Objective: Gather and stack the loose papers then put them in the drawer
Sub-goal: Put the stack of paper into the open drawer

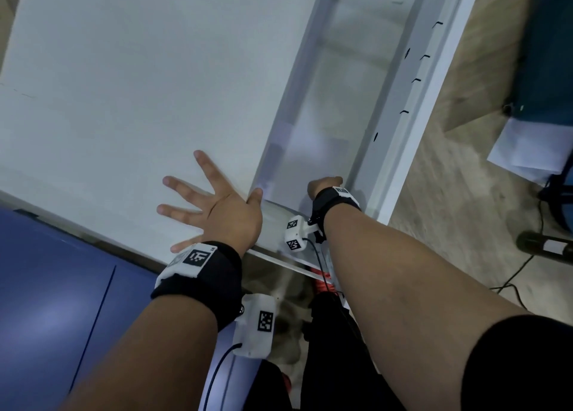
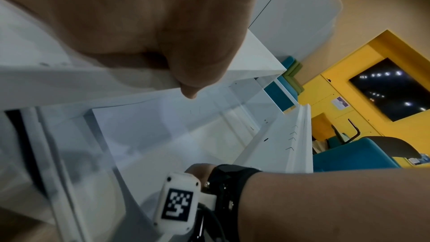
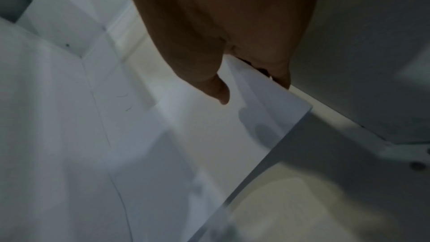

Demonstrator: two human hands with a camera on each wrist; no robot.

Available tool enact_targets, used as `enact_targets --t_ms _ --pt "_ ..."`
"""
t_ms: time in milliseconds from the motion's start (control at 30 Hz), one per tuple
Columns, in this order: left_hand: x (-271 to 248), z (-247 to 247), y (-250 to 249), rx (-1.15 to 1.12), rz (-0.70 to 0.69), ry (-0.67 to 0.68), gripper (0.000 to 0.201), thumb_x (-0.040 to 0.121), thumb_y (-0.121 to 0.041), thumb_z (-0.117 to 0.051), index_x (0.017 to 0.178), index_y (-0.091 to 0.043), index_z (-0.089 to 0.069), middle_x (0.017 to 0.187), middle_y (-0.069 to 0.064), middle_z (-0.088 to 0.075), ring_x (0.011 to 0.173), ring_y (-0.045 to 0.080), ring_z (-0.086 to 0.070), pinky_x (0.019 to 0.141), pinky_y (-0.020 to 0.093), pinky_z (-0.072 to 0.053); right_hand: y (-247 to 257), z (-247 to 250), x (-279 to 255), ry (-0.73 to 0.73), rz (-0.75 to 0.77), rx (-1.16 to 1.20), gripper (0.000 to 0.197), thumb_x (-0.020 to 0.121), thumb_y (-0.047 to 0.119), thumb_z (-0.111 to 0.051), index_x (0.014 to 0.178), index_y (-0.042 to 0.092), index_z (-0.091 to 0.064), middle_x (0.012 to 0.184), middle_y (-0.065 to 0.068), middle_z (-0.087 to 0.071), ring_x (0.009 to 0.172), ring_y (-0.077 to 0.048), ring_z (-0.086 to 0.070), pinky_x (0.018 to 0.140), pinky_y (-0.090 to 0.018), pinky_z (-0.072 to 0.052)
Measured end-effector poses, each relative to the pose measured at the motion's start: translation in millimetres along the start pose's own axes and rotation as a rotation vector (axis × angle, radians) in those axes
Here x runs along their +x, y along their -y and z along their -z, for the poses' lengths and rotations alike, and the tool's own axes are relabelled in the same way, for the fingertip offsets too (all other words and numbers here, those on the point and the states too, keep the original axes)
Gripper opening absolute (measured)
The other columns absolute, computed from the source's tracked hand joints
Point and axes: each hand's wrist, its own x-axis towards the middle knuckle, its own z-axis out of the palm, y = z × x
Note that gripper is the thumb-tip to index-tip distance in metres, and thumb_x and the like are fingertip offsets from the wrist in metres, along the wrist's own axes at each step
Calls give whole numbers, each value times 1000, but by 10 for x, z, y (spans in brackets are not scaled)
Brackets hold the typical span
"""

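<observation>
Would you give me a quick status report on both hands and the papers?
Left hand flat, fingers spread on the white desk top. Right hand gripping the paper stack inside the open drawer. Nothing visibly blocking.

Left hand (image 1: 223, 207) flat on white desktop (image 1: 139, 85), fingers spread, thumb at its edge. Right hand (image 1: 324, 186) reaches into open drawer (image 1: 400, 107); its fingers hidden.

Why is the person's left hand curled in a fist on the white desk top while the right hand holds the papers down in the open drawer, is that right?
Not quite. The left hand is not a fist: in the head view it lies flat on the white desk top with its fingers spread. The right hand does hold the papers down in the open drawer.
</observation>
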Motion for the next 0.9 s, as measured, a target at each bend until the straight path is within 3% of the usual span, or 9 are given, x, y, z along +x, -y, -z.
enact_targets --t_ms 200,300,433,500,567,667,733,800,900 --pt "-27 36 -17 2 -5 27 112 103 -58 -58 157 -43 38 160 22 51 145 60 42 109 86 14 137 136 -268 82 -48 138 125 87 62 -67 166 18 18 178 -13 0 162 -39 -12 131 -54 -15" --pt "-53 57 -33 5 -1 30 111 103 -58 -58 158 -42 38 160 23 51 145 60 42 110 85 15 174 257 -642 111 39 359 112 94 55 -67 168 16 8 177 -12 -4 162 -39 -12 130 -55 -16" --pt "-101 78 -69 3 5 33 111 104 -55 -59 159 -40 37 161 24 50 146 59 42 110 84 15 -178 636 -1441 154 354 546 61 100 35 -69 154 18 -45 154 -5 -53 132 -24 -59 109 -47 -51" --pt "-111 82 -85 -6 7 30 111 104 -54 -59 159 -41 36 161 23 50 146 59 42 110 84 16 -443 1017 -1712 -46 560 606 37 100 29 -70 134 21 -60 130 0 -66 106 -14 -66 88 -36 -57" --pt "-110 87 -79 -28 8 35 111 103 -57 -59 158 -43 36 161 20 51 145 60 43 110 85 15 -664 1437 -1715 -247 613 639 41 101 35 -68 139 22 -58 133 4 -63 112 -10 -62 95 -31 -53" --pt "-132 110 -45 -65 -7 76 115 88 -88 -48 154 -50 38 161 13 53 144 58 45 108 88 12 -742 1755 -1518 117 368 742 54 105 59 -52 154 36 -48 157 10 -50 136 -22 -53 108 -55 -50" --pt "-157 125 -41 -95 -16 100 113 78 -102 -32 154 -53 35 162 9 53 144 55 47 108 87 16 -675 1739 -1409 353 317 755 48 108 59 -41 145 35 -59 140 5 -63 112 -24 -66 84 -51 -61" --pt "-160 137 -44 -120 -24 105 108 77 -103 -24 156 -54 31 162 7 53 144 54 49 107 86 20 -613 1636 -1274 356 325 754 49 111 55 -35 144 30 -60 115 -2 -67 74 -14 -69 57 -35 -58" --pt "-164 138 -40 -136 -38 97 102 79 -102 -20 157 -56 28 163 5 51 145 52 49 107 86 20 -550 1493 -1215 360 346 726 52 112 53 -33 151 25 -53 97 -1 -60 61 -13 -64 52 -32 -54"
